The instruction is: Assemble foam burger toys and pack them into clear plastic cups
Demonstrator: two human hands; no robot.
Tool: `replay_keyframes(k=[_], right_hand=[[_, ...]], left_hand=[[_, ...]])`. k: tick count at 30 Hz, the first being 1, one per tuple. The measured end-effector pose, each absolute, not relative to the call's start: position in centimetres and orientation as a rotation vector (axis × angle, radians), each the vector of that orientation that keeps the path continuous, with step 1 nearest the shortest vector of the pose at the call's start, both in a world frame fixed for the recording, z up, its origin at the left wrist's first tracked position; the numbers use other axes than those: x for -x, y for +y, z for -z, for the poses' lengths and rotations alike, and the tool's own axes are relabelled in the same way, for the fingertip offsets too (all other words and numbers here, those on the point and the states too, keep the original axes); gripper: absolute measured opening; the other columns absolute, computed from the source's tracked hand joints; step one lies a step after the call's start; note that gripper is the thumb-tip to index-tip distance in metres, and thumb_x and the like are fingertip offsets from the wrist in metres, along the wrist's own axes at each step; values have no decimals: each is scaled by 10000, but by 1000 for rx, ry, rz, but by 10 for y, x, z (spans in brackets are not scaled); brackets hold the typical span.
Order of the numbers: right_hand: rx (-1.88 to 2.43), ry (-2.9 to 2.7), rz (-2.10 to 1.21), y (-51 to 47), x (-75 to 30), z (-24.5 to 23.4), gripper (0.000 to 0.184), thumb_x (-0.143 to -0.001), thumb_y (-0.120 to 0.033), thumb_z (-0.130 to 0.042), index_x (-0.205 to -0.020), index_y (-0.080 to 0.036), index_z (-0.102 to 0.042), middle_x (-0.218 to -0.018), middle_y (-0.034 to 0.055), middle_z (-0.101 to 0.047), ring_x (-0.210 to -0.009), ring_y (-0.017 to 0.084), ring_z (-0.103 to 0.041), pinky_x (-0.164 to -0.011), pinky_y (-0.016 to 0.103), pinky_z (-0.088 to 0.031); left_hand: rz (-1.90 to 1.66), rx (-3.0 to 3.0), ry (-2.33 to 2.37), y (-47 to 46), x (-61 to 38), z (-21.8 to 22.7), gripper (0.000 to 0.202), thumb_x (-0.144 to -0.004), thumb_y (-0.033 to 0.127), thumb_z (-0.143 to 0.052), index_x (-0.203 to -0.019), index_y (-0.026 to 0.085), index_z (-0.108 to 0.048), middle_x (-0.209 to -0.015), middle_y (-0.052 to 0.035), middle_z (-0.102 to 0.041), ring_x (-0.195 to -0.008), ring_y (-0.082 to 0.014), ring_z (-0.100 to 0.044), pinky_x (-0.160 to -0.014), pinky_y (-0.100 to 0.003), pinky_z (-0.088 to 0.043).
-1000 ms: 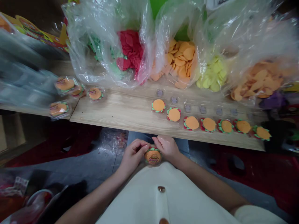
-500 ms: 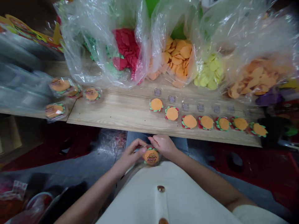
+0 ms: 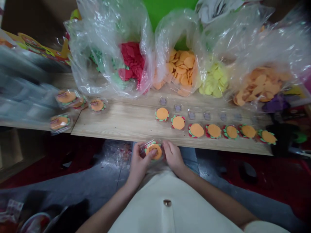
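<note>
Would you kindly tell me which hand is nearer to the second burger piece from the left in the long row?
Right hand: nearer, just below the piece, past the board's edge. Left hand: farther, below and to its left.

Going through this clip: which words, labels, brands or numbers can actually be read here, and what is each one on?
Nothing can be read for certain.
Printed logo on the burger-shaped piece in a clear pack: too small, partly covered by the left hand.
Logos on the packed burger pieces at the board's left: too blurred.
Yellow-and-orange printed card: too blurred.
</note>
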State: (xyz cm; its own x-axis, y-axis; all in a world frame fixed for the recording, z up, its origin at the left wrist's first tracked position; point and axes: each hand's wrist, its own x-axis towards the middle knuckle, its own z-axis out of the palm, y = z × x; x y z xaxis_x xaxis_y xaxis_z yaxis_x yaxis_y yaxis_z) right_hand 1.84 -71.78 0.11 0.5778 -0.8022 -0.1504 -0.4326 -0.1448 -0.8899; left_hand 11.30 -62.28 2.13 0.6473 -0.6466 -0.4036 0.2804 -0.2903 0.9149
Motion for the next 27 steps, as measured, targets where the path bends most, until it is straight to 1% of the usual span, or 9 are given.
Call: replay_keyframes(k=[3, 5, 8, 11, 13, 16, 20, 24, 27], right_hand=[[1708, 1070, 516, -715, -19, -1, 365, -895, -411, -314, -679, -193, -510, -616, 3, -552, -562, 117, -476, -535, 219, -369], [1743, 1043, 528, -720, -19, -2, 385, -896, -418, -304, -631, -196, -472, -559, -14, -504, -519, 106, -438, -500, 216, -339], [1894, 914, 494, -732, -15, -6, 404, -900, -408, -290, -585, -196, -428, -534, -19, -470, -510, 101, -417, -497, 220, -312], [2065, 746, 402, -741, -5, -8, 406, -900, -385, -291, -557, -196, -399, -519, -19, -447, -512, 103, -409, -514, 231, -297], [2107, 649, 319, -743, 1, -8, 398, -900, -371, -298, -558, -195, -400, -516, -22, -441, -512, 103, -410, -519, 232, -290], [2080, 618, 224, -744, 5, -9, 399, -900, -371, -296, -561, -196, -411, -501, -27, -434, -504, 102, -413, -508, 228, -286], [2026, 624, 198, -742, 8, -6, 410, -892, -385, -297, -545, -197, -408, -493, -29, -434, -497, 102, -403, -513, 228, -293], [1921, 658, 236, -741, 7, 7, 413, -882, -412, -301, -545, -193, -394, -526, -29, -422, -519, 100, -385, -524, 225, -302], [1840, 690, 230, -745, 1, 11, 408, -871, -430, -315, -550, -190, -387, -528, -32, -416, -524, 99, -391, -507, 220, -304]], left_hand=[[761, -1638, -296, -627, -103, -19, 409, -683, 350, -662, -980, 221, -411, -950, -16, -510, -866, -143, -527, -765, -257, -437], [744, -1604, -286, -628, -99, -18, 413, -693, 356, -654, -991, 231, -397, -963, -18, -503, -878, -145, -523, -770, -260, -438], [855, -1526, -313, -626, -105, -23, 338, -734, 397, -603, -967, 224, -430, -941, -17, -533, -872, -150, -530, -770, -271, -438], [1111, -1501, -416, -626, -124, -31, 243, -783, 403, -538, -892, 186, -540, -895, -29, -592, -852, -155, -543, -778, -279, -429], [1244, -1539, -492, -628, -136, -34, 214, -760, 362, -579, -835, 163, -601, -844, -33, -623, -808, -152, -551, -758, -270, -427], [1251, -1603, -555, -630, -141, -33, 192, -735, 338, -610, -770, 152, -636, -779, -37, -641, -745, -147, -552, -710, -262, -426], [1132, -1630, -547, -628, -131, -20, 194, -734, 346, -612, -744, 153, -629, -735, -31, -620, -719, -144, -538, -679, -256, -420], [1281, -1507, -335, -628, -124, -8, 219, -727, 360, -623, -684, 150, -579, -633, 14, -552, -605, -102, -491, -594, -220, -398], [1429, -1353, -182, -628, -132, -13, 258, -737, 415, -603, -795, 164, -590, -772, -7, -602, -700, -126, -547, -651, -237, -429]])
